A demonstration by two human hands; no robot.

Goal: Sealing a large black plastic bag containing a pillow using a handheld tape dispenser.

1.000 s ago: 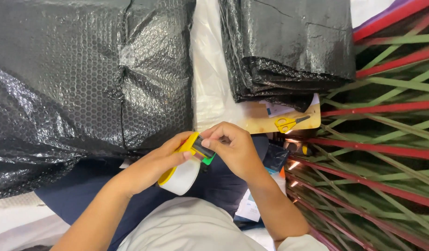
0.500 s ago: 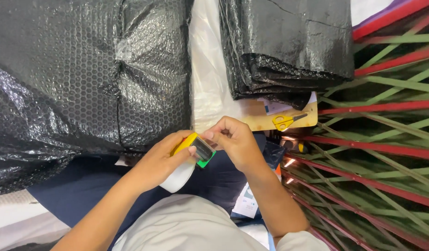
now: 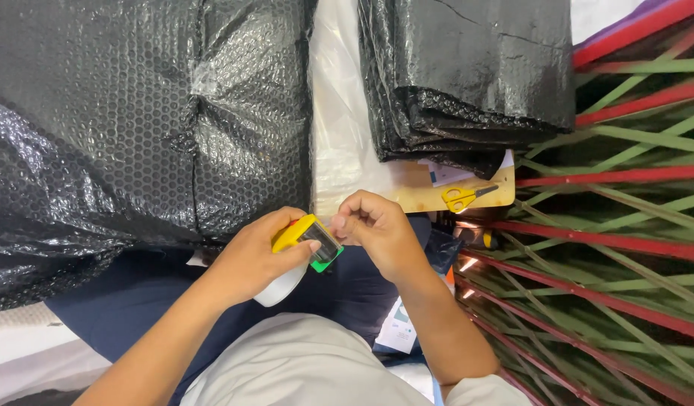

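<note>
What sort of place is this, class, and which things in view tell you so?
Probably a packing or shipping workspace: a bundle wrapped in black bubble wrap, a stack of folded black bags, and a tape dispenser in the left hand.

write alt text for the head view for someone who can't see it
Seen from above, the left hand grips a yellow tape dispenser while the right hand pinches at its front end. A bundle in black bubble wrap lies beyond, with yellow scissors to the right.
</note>
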